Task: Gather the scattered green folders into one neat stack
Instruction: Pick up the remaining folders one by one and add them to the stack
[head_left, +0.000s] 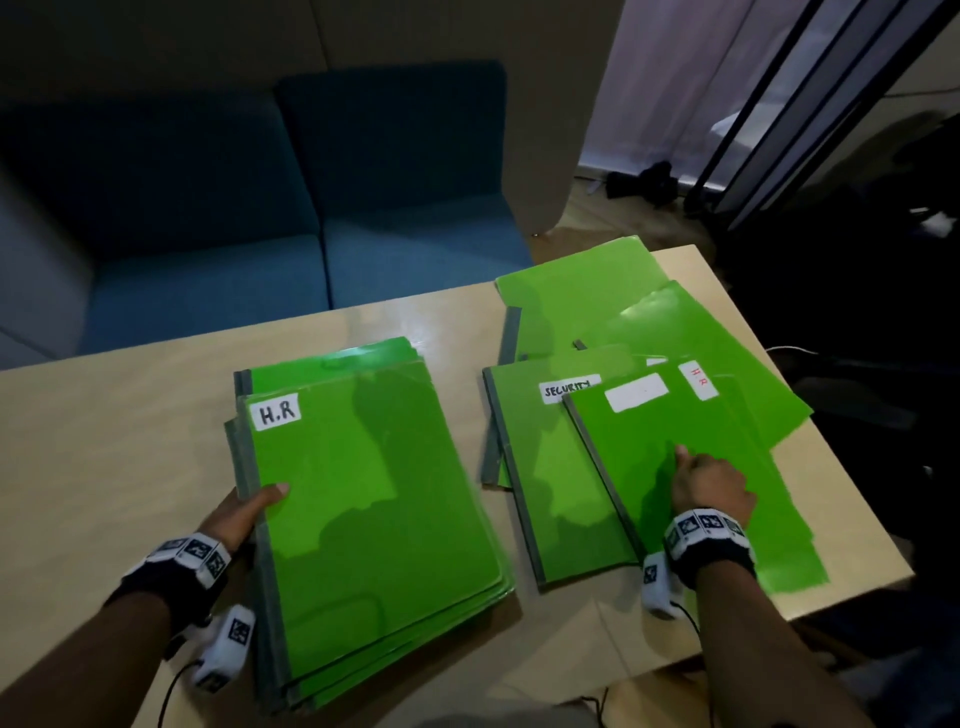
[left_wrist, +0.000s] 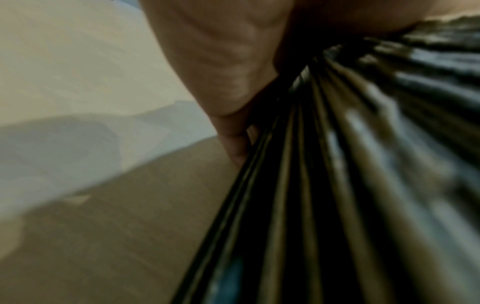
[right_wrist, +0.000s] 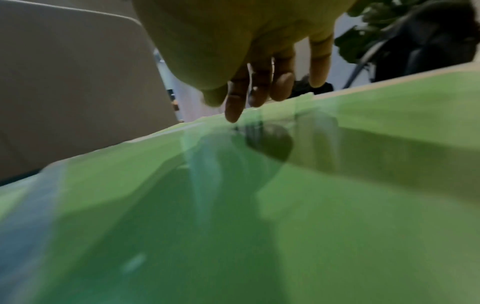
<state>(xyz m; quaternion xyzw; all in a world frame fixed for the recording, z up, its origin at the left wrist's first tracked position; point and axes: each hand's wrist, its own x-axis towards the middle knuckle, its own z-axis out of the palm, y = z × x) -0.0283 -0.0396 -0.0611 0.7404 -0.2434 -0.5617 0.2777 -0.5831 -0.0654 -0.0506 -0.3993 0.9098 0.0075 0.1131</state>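
A stack of green folders (head_left: 374, 499) with grey spines lies at the table's centre-left; its top one is labelled "H.R". My left hand (head_left: 249, 512) grips the stack at its spine edge, thumb on top and fingers underneath; the left wrist view shows the layered spines (left_wrist: 324, 185) beside my palm. To the right, several loose green folders (head_left: 597, 312) overlap untidily. The nearest one (head_left: 654, 467) has a blank white label and partly covers one marked "SECURITY" (head_left: 540, 483). My right hand (head_left: 711, 483) presses on that nearest folder, its straight fingertips (right_wrist: 233, 117) touching the cover.
The light wooden table (head_left: 130, 441) ends close on the right, where the loose folders overhang its edge. A blue sofa (head_left: 260, 208) stands behind the table. Dark window frames (head_left: 831, 104) and a dark bundle on the floor (head_left: 644, 182) lie at the back right.
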